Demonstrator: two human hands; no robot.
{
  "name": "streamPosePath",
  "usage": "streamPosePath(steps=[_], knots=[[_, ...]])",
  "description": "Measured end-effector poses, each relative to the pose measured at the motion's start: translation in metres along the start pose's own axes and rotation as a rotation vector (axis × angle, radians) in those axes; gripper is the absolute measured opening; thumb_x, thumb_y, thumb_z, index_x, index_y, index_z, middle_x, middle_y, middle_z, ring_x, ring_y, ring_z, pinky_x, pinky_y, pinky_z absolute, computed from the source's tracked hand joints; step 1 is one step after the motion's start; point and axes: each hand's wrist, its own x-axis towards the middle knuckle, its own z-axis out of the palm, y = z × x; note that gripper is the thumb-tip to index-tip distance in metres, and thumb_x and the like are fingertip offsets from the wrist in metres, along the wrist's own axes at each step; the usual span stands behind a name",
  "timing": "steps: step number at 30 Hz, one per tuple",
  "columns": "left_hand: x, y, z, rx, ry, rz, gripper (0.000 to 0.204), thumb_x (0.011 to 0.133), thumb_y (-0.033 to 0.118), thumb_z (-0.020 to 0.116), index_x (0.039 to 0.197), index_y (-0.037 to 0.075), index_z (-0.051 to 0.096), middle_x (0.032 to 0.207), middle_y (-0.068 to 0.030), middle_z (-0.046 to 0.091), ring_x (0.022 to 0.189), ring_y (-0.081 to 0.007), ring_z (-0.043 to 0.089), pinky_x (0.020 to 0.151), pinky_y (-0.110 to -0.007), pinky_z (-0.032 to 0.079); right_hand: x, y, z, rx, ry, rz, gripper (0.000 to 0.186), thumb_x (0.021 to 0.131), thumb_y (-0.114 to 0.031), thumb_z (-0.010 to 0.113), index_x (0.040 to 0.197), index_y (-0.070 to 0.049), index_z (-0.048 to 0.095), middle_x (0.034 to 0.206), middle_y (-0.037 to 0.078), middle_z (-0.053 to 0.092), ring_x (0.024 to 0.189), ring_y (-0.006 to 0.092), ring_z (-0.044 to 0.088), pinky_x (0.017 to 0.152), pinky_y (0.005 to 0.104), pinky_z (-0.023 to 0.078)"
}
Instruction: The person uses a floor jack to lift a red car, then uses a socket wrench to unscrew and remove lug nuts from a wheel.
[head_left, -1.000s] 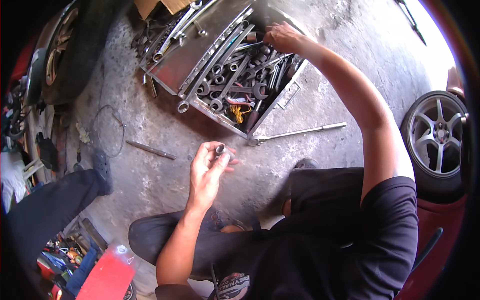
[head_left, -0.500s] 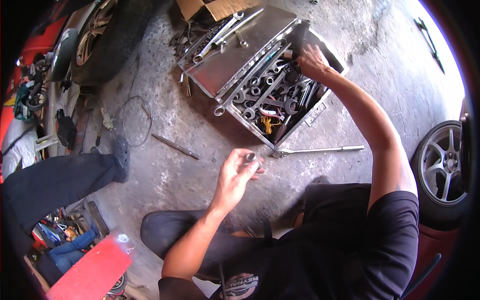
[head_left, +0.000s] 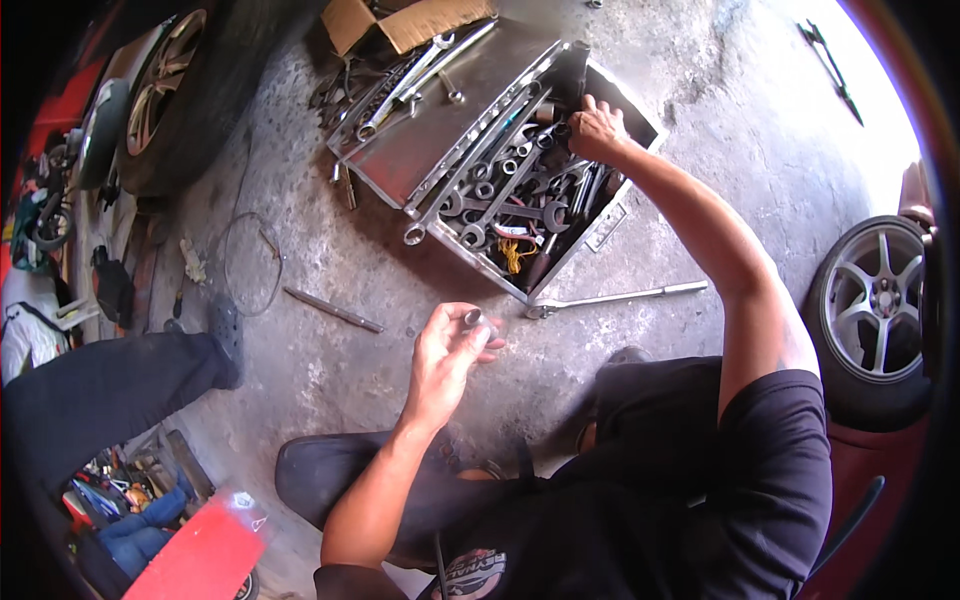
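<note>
My left hand (head_left: 442, 355) is closed round a short metal socket (head_left: 473, 317), pinched between thumb and fingers above the floor, its open end facing up. My right hand (head_left: 598, 132) reaches into the far right part of an open metal toolbox (head_left: 480, 268). Its fingers are curled down among the tools, and whatever they grip is hidden. Beside that hand in the box are open-end wrenches (head_left: 553, 216), several sockets, and a yellow cord bundle (head_left: 514, 256). A ratchet (head_left: 620, 299) lies on the floor by the box's near corner.
The toolbox lid (head_left: 395, 165) lies folded back to the left with wrenches on it, near a cardboard box (head_left: 430, 22). A metal rod (head_left: 333, 310) rests on the floor. Wheels stand at left (head_left: 165, 90) and right (head_left: 880, 300). Another person's leg (head_left: 120, 385) extends in from the left.
The whole view has shifted, so the scene sits farther left. My right hand has moved slightly nearer within the toolbox. My left hand keeps the socket in about the same place.
</note>
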Motion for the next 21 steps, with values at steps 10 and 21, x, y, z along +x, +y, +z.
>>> streamPosePath(steps=[10,21], knots=[[-0.005,-0.001,0.001,-0.019,0.002,0.022,0.027,0.101,0.014,0.064,0.123,0.002,0.052,0.113,-0.0143,0.068,0.096,-0.0206,0.070,0.080,-0.031,0.058,0.022,0.030,-0.009,0.382,-0.042,-0.026,0.039,0.083,-0.035,0.065,0.113,-0.011,0.073,0.111,0.025,0.067,0.107,0.0432,0.064,0.090,0.0530,0.053],[0.003,0.002,0.001,0.028,0.069,0.033,0.028,0.102,0.018,0.062,0.124,0.002,0.052,0.114,-0.0157,0.069,0.097,-0.0238,0.072,0.080,-0.033,0.059,-0.041,-0.027,-0.049,0.648,0.056,-0.413,0.043,0.086,-0.031,0.066,0.111,0.004,0.060,0.103,0.025,0.069,0.097,0.0379,0.070,0.084,0.0462,0.055]])
